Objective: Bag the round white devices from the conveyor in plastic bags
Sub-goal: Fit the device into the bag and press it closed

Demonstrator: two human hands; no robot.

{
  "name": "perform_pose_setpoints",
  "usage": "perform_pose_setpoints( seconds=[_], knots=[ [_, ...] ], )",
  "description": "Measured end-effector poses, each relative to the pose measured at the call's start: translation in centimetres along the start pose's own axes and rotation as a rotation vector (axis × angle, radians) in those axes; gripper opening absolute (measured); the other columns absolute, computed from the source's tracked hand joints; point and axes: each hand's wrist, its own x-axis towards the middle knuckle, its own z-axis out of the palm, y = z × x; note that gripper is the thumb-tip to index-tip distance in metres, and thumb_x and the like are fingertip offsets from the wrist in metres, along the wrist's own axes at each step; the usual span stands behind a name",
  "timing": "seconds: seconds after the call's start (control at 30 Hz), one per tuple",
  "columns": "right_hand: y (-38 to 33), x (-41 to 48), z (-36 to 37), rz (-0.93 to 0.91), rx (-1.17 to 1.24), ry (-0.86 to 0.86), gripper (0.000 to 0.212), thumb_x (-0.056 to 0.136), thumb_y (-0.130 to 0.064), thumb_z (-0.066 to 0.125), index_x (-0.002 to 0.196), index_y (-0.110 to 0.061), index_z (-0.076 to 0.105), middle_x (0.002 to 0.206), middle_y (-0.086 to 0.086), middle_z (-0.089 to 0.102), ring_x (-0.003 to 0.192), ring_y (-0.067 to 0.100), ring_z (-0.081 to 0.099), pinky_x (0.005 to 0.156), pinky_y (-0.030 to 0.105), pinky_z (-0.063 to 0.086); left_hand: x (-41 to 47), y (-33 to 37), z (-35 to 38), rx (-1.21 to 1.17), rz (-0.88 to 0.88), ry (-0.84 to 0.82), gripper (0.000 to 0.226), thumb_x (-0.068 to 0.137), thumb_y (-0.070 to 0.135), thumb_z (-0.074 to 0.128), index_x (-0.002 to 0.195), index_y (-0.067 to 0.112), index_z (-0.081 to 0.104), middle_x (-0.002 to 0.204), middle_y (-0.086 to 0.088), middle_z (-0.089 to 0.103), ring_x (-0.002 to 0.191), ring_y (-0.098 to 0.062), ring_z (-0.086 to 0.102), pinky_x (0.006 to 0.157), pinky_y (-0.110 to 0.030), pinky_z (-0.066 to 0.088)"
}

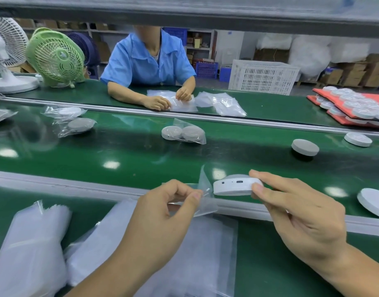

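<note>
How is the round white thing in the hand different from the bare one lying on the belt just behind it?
The held device is pinched by the right hand beside a plastic bag that the left hand grips; the belt device lies flat on the conveyor, untouched, no bag near. The held device's side shows a port; the belt device's side looks plain from here. Both are round, flat and white.

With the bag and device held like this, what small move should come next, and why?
Probably slide the device left into the bag. The right hand grips the device just beside the bag's raised edge, which the left hand pinches, and the device is not yet inside.
</note>
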Motion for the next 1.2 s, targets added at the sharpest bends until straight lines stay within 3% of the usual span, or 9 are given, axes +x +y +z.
perform_pose_setpoints(
  seconds=[0.13,0.3,0.6,0.7,0.77,0.87,1.03,1.1,1.2],
  knots=[
    [-0.1,0.1,0.0,-0.052,-0.001,-0.021,0.029,0.085,0.005,0.074,0.107,-0.013,0.077,0.120,0.008,0.073,0.105,0.017,0.072,0.080,0.031,0.056,-0.1,0.3,0.0,0.005,0.002,-0.054,0.014,0.096,0.037,0.060,0.082,0.032,0.061,0.088,0.017,0.075,0.089,0.000,0.069,0.075,-0.025,0.048],
    [0.1,0.6,-0.5,-0.194,-0.050,-0.049,0.030,0.092,0.012,0.061,0.110,-0.010,0.068,0.120,0.014,0.070,0.108,0.029,0.071,0.079,0.037,0.056,-0.3,0.3,0.0,0.072,0.033,-0.057,0.016,0.094,0.043,0.056,0.081,0.033,0.057,0.066,0.018,0.065,0.052,-0.001,0.049,0.055,-0.015,0.037],
    [-0.2,0.9,-0.6,-0.162,0.035,-0.115,0.024,0.099,0.006,0.055,0.110,-0.011,0.068,0.122,0.011,0.069,0.109,0.035,0.069,0.085,0.040,0.056,-0.3,0.6,0.0,0.039,0.061,-0.055,0.020,0.096,0.038,0.058,0.078,0.029,0.058,0.057,0.017,0.057,0.048,0.000,0.043,0.051,-0.010,0.035],
    [-1.1,0.7,-0.2,-0.044,0.140,-0.108,0.021,0.098,0.000,0.059,0.108,-0.015,0.070,0.123,0.005,0.071,0.108,0.028,0.071,0.085,0.037,0.056,-0.4,1.2,0.1,-0.115,0.055,-0.125,0.018,0.096,0.039,0.061,0.083,0.027,0.062,0.063,0.016,0.061,0.057,0.002,0.049,0.057,-0.007,0.037],
    [-1.8,1.0,0.2,0.136,0.248,-0.044,0.021,0.094,-0.005,0.065,0.101,-0.022,0.074,0.123,-0.006,0.073,0.108,0.021,0.072,0.088,0.031,0.055,-0.5,1.3,0.2,-0.254,0.036,-0.261,0.017,0.086,0.045,0.071,0.095,0.031,0.065,0.083,0.015,0.072,0.078,0.001,0.064,0.072,-0.009,0.044],
    [-3.0,1.6,0.6,0.367,0.392,0.044,0.013,0.093,-0.022,0.073,0.104,-0.027,0.077,0.118,-0.016,0.075,0.109,0.016,0.073,0.094,0.025,0.055,-0.8,0.8,0.6,-0.182,0.105,-0.292,0.052,0.072,0.041,0.087,0.115,0.041,0.058,0.114,0.009,0.073,0.106,-0.013,0.069,0.090,-0.028,0.054],
    [-4.7,2.0,1.1,0.560,0.522,0.016,0.015,0.091,-0.037,0.074,0.105,-0.036,0.077,0.112,-0.014,0.077,0.105,0.017,0.073,0.090,0.028,0.057,-1.2,0.7,1.4,-0.205,0.149,-0.117,0.046,0.082,0.032,0.080,0.119,0.047,0.056,0.109,0.009,0.073,0.097,-0.016,0.072,0.079,-0.031,0.060],
    [-4.8,2.0,1.1,0.558,0.476,-0.059,0.016,0.094,-0.045,0.069,0.107,-0.038,0.076,0.123,-0.015,0.072,0.122,0.018,0.065,0.097,0.034,0.053,-1.5,0.8,1.7,-0.224,0.162,-0.100,0.046,0.085,0.038,0.074,0.124,0.049,0.054,0.112,0.008,0.072,0.098,-0.017,0.071,0.081,-0.034,0.060],
    [-4.9,2.0,1.0,0.651,0.577,-0.246,0.032,0.090,-0.064,0.066,0.115,-0.046,0.073,0.145,-0.014,0.057,0.137,0.012,0.052,0.100,0.037,0.047,-1.6,1.4,1.8,-0.203,0.175,-0.035,0.035,0.087,0.051,0.062,0.122,0.048,0.057,0.113,0.011,0.070,0.098,-0.013,0.069,0.077,-0.023,0.055]
  ],
)
